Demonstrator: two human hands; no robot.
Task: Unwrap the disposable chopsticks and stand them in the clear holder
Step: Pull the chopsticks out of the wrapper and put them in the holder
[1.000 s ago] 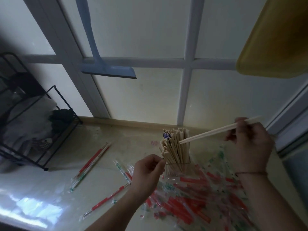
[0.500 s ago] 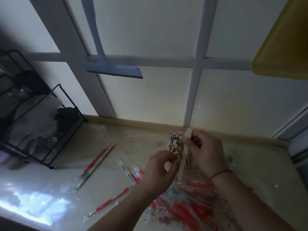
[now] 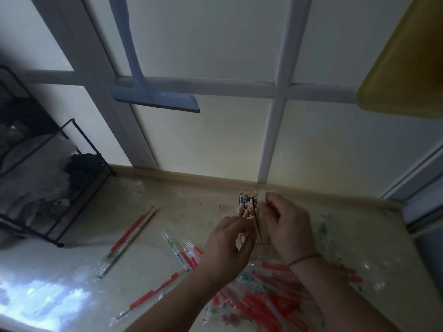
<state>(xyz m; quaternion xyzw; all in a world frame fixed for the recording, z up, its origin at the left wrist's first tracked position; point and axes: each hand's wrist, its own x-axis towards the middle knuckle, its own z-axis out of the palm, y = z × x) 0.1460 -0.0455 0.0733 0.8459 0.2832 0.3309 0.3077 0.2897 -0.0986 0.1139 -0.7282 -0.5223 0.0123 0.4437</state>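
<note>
The clear holder (image 3: pixel 262 239) stands on the counter near the window, packed with bare wooden chopsticks (image 3: pixel 248 204); only a sliver of its wall shows between my hands. My right hand (image 3: pixel 286 226) pinches the top of a pair of unwrapped chopsticks (image 3: pixel 263 196) that stands nearly upright in the holder's right side. My left hand (image 3: pixel 227 250) is curled against the holder's left side, its fingertips at the sticks; what it grips is hidden. Wrapped chopsticks (image 3: pixel 130 236) lie to the left on the counter.
A heap of empty red, green and clear wrappers (image 3: pixel 268 305) covers the counter in front of the holder. A black wire rack (image 3: pixel 60 188) with cloths stands at left. A blue squeegee (image 3: pixel 155 97) and a yellow tray (image 3: pixel 407 68) hang above by the window.
My right hand swung the unwrapped pair from a raised slant at right to upright and lowered it into the holder. My left hand stayed by the holder.
</note>
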